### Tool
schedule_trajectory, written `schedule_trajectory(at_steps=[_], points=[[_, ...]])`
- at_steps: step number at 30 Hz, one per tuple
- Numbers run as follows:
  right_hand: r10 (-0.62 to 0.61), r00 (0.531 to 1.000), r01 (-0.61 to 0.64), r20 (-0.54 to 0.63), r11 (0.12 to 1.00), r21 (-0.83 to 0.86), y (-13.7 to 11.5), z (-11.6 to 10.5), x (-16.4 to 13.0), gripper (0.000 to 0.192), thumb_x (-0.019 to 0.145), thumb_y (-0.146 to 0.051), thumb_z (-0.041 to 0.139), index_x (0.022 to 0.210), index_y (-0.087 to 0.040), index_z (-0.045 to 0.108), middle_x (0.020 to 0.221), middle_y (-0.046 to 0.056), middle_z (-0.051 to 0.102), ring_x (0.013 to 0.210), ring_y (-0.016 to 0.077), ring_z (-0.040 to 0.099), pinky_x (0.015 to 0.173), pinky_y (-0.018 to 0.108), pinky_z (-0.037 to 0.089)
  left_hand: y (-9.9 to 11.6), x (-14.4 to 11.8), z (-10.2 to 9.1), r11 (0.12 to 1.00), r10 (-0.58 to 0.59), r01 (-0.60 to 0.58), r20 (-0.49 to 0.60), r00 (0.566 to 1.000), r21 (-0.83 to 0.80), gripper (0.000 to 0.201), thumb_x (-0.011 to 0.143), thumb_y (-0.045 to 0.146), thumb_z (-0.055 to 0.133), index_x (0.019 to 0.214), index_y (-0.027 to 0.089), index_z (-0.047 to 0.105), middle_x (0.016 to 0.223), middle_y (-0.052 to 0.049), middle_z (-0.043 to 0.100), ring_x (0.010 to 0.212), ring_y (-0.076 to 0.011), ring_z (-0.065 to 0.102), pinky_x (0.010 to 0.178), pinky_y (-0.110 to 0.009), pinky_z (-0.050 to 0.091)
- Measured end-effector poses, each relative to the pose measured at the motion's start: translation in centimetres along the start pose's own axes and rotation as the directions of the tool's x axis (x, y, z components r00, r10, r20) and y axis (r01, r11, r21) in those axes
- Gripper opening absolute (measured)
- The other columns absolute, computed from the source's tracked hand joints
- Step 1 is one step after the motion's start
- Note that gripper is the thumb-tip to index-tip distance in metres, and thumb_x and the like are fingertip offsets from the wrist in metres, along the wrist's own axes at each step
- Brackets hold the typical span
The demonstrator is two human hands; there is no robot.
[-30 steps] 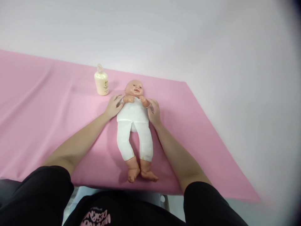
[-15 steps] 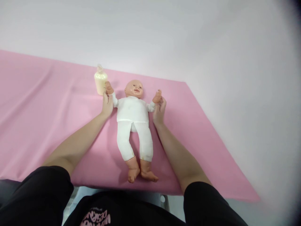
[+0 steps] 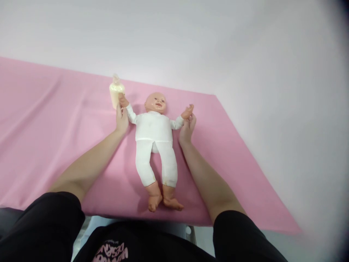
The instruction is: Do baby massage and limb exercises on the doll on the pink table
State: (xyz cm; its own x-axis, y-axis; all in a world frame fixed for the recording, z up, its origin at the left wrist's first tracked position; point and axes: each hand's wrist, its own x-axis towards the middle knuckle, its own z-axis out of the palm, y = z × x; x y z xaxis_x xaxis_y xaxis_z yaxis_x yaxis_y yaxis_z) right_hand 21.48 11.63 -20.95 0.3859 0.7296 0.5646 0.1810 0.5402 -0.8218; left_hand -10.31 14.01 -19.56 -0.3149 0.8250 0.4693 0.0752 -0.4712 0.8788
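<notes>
A baby doll [image 3: 154, 127] in a white suit lies on its back in the middle, head away from me and bare feet toward me. Its arms are spread out to both sides. My left hand [image 3: 121, 119] is closed on the doll's hand at the left, fingers partly hidden behind it. At the right, my right hand [image 3: 188, 128] grips the doll's other hand from below, with fingertips showing beside it. A pump bottle [image 3: 116, 89] of pale yellow liquid stands just behind the doll's left-side hand, which overlaps it in view.
A pink cloth [image 3: 68, 138] covers the table, with soft folds at the left. The table's right edge slants toward me. Behind it is a plain pale surface [image 3: 174, 43]. Below the near edge, part of a light blue object [image 3: 99, 222] shows.
Both my hands have moved slightly outward with the doll's hands, so its arms are spread wider. The doll's body and the bottle have stayed in place.
</notes>
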Motion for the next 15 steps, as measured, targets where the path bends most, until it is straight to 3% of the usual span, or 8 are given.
schedule_trajectory(at_steps=[2,5,8,10,15], points=[[-0.061,0.994,0.066,0.095,0.997,-0.049,-1.0,0.3,-0.6,0.046,0.098,-0.041,0.048,0.141,-0.025,0.049,0.146,0.012,0.055,0.137,0.0266,0.055,0.117,0.055,0.046,0.5,-0.4,0.1,0.985,0.131,-0.143,0.133,0.982,0.092,0.066,0.101,0.067,0.046,0.154,0.028,0.042,0.159,-0.014,0.049,0.145,-0.0281,0.050,0.124,-0.047,0.038],[-0.147,0.956,0.188,0.255,0.972,-0.143,-2.0,0.6,-1.2,0.040,0.096,-0.038,0.051,0.135,-0.027,0.058,0.137,0.010,0.064,0.130,0.0273,0.059,0.117,0.054,0.045,1.2,-1.0,0.5,0.901,0.264,-0.356,0.336,0.904,0.248,0.064,0.103,0.062,0.042,0.153,0.022,0.048,0.153,-0.017,0.055,0.145,-0.0305,0.050,0.125,-0.051,0.034],[-0.247,0.884,0.345,0.397,0.917,-0.198,-2.4,0.8,-1.4,0.036,0.094,-0.030,0.052,0.128,-0.030,0.064,0.130,0.007,0.069,0.126,0.0274,0.061,0.116,0.054,0.045,1.7,-1.6,0.9,0.786,0.294,-0.516,0.530,0.795,0.340,0.054,0.104,0.050,0.044,0.147,0.021,0.056,0.145,-0.017,0.061,0.137,-0.0312,0.055,0.121,-0.053,0.038],[-0.270,0.854,0.394,0.444,0.894,-0.214,-2.5,0.9,-1.3,0.038,0.093,-0.025,0.050,0.127,-0.030,0.065,0.129,0.007,0.070,0.125,0.0272,0.062,0.116,0.053,0.046,1.8,-1.8,1.2,0.738,0.289,-0.572,0.598,0.748,0.358,0.049,0.103,0.040,0.044,0.146,0.022,0.059,0.144,-0.016,0.062,0.133,-0.0302,0.057,0.118,-0.053,0.041],[-0.269,0.853,0.396,0.447,0.893,-0.217,-2.4,0.9,-1.2,0.038,0.095,-0.027,0.048,0.129,-0.029,0.064,0.130,0.008,0.069,0.126,0.0270,0.061,0.116,0.053,0.046,1.8,-1.8,1.3,0.721,0.276,-0.570,0.592,0.757,0.393,0.049,0.102,0.032,0.044,0.146,0.021,0.059,0.143,-0.015,0.062,0.132,-0.0295,0.057,0.117,-0.052,0.041]])
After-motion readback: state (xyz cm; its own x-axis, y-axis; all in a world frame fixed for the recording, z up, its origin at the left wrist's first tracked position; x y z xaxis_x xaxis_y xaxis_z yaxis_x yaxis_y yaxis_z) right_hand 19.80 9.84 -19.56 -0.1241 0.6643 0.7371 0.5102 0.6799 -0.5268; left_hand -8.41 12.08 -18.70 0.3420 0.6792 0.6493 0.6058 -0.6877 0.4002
